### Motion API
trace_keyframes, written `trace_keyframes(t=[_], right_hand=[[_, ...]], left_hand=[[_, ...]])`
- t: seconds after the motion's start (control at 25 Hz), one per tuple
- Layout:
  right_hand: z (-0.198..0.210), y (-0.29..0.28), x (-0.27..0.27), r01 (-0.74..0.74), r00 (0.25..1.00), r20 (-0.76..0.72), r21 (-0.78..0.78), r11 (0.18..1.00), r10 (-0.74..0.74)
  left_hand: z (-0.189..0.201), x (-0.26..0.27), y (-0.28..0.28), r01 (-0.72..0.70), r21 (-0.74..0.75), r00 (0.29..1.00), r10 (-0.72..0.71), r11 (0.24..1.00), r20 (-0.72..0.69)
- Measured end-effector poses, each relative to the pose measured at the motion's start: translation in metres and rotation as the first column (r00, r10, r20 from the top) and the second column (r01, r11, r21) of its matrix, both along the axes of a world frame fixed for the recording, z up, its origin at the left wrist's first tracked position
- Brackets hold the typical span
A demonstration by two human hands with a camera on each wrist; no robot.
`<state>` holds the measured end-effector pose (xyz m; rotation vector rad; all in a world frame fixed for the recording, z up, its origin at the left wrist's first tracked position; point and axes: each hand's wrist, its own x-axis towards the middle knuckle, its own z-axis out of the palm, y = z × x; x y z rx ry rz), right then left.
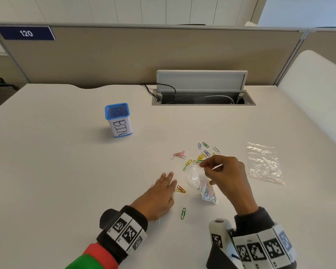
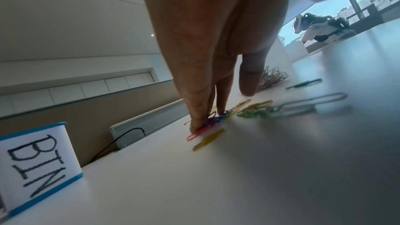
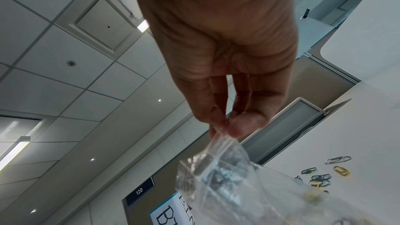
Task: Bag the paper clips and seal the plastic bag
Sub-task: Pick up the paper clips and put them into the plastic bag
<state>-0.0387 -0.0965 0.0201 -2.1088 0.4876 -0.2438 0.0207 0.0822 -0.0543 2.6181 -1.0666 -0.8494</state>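
Two plastic bags (image 1: 201, 183), one bin (image 1: 119, 119)

bin (image 1: 119, 119) stands far left on the desk (image 1: 66, 171); loose paper clips (image 1: 200, 155) centre, a spare bag (image 1: 264, 164) to their right.

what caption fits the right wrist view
Right hand pinches a clear bag above loose paper clips.
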Motion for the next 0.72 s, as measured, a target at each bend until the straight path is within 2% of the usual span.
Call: trace_keyframes(t=[0.24, 0.36, 0.44, 0.6, 0.72], right_hand=[[0.000, -0.005, 0.008, -0.005, 1.000, 0.001, -0.003, 1.000, 0.005], [-0.003, -0.006, 0.008, 0.002, 1.000, -0.004, -0.008, 1.000, -0.002], [-0.004, -0.007, 0.006, 0.000, 1.000, -0.005, -0.008, 1.000, 0.000], [-0.005, -0.008, 0.003, -0.003, 1.000, 0.002, 0.002, 1.000, 0.003], [-0.004, -0.008, 0.001, -0.011, 1.000, 0.000, 0.003, 1.000, 0.011]], left_hand=[[0.016, -0.013, 0.022, -0.138, -0.226, 0.990, 0.144, 0.964, 0.012], [0.017, -0.016, 0.032, -0.224, -0.083, 0.966, 0.233, 0.971, 0.114], [0.016, -0.018, 0.034, -0.313, -0.003, 0.944, 0.311, 0.950, 0.109], [0.015, -0.017, 0.032, -0.406, -0.091, 0.913, 0.407, 0.909, -0.013], [0.019, -0.014, 0.023, -0.429, -0.123, 0.902, 0.432, 0.895, -0.008]])
